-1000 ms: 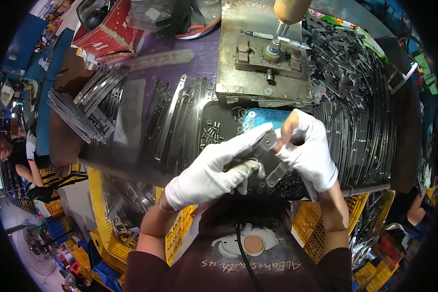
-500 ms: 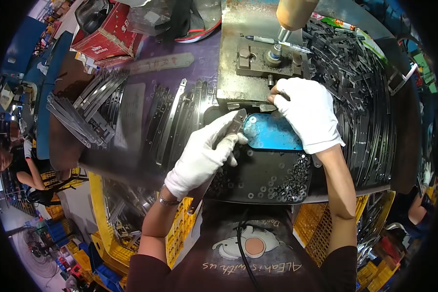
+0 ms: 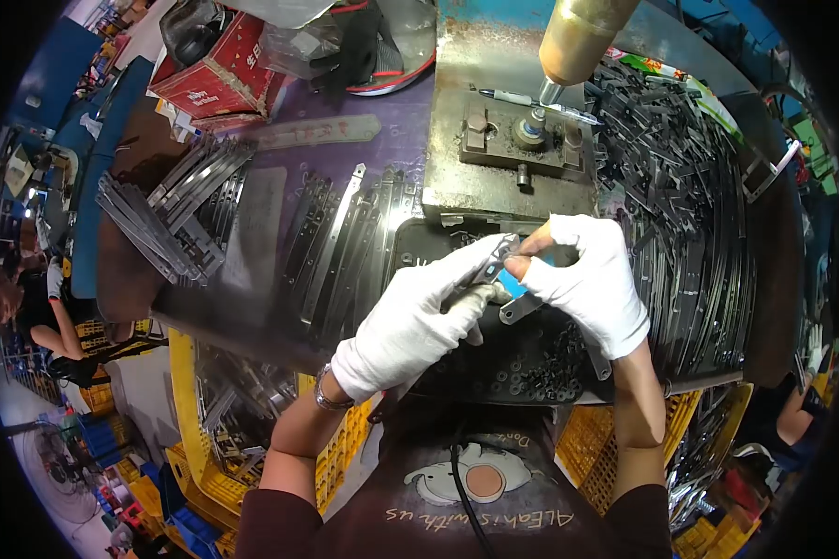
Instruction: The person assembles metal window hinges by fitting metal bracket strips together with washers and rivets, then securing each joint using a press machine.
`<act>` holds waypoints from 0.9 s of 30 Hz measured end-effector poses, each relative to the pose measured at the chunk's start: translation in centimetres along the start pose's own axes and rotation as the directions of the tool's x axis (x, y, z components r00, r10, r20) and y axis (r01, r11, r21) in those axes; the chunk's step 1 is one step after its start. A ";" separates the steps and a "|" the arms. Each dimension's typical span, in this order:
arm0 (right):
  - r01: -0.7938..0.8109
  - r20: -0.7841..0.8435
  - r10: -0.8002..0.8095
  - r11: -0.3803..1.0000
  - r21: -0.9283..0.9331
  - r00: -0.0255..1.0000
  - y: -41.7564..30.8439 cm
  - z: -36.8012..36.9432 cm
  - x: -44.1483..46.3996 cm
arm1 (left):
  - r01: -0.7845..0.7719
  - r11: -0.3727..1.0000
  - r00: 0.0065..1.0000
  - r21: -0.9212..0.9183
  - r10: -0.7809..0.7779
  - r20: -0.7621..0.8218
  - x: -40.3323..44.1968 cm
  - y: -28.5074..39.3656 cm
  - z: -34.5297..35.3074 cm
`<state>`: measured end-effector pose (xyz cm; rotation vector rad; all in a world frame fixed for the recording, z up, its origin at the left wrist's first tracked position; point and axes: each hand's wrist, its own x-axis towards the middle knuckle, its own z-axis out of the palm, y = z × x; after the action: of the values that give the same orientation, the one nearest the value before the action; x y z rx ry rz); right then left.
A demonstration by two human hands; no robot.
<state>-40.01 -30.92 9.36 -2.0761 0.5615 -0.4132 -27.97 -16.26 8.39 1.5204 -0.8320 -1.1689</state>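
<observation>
My left hand (image 3: 419,321), in a white glove, is closed around flat metal strips; one strip end (image 3: 502,253) sticks out past its fingertips. A second, rounded strip end (image 3: 520,308) with a hole shows just below. My right hand (image 3: 595,289) wears a white glove with bare thumb and fingertip showing, pinched at the strip's end. Whatever sits between those fingertips is too small to make out. Behind both hands lies a blue tray (image 3: 513,283), mostly hidden. Loose washers (image 3: 508,380) and small dark metal parts (image 3: 552,380) are spread on the black surface nearer my body.
Ahead stands a metal fixture block (image 3: 499,149) under a press ram (image 3: 578,42), with a pen (image 3: 522,99) behind. Strips (image 3: 345,242) are piled left, and more dark strips (image 3: 671,168) right. A red box (image 3: 219,74) stands far left. Yellow crates (image 3: 191,410) flank me.
My right hand has come from the fixture's front edge toward me, meeting the strip in my left hand. The left hand has shifted right, over the blue tray. The view has tilted slightly.
</observation>
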 end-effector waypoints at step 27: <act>-0.044 -0.452 0.182 0.953 0.299 0.873 1.2 -0.6 1.4 | 0.126 0.992 0.990 -0.002 -0.125 0.060 2.9 2.5 0.9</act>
<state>-39.37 -32.66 8.72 -1.6544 0.8580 -0.8951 -27.84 -19.89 9.99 1.5582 -0.7810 -1.3130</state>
